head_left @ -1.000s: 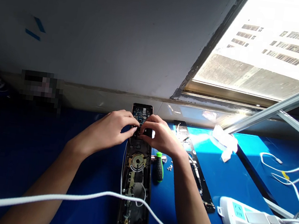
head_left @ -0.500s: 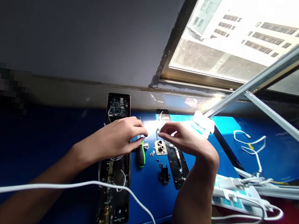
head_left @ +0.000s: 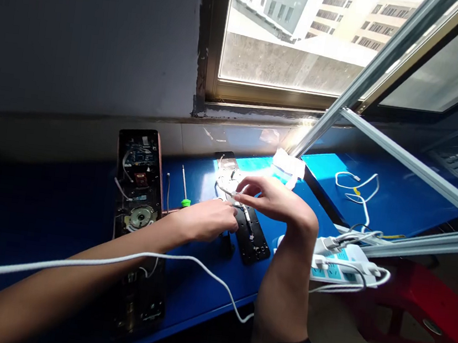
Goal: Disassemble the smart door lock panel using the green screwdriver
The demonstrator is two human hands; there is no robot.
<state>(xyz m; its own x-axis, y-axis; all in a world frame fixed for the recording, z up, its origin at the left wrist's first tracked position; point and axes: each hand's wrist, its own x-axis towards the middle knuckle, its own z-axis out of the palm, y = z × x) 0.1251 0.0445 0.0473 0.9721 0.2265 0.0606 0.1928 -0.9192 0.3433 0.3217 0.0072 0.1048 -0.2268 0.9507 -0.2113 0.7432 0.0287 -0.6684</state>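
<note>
on blue-painted workbench (head_left: 192, 295), l hand (head_left: 204, 221) loosely curled, fingertips at thin white wire (head_left: 236, 201); r hand (head_left: 275, 199) half open just above it, grip unclear for both. wire lies over long black metal plate (head_left: 256, 241), under hands. open dark lock panel w/ exposed circuit board (head_left: 138, 182) to l, green-handled screwdriver (head_left: 185, 203) beside it.

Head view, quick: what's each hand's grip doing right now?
Left hand: curled, fingertips at the thin white wire; cannot tell if holding it.
Right hand: partly open just above the wire; no clear hold.
</note>
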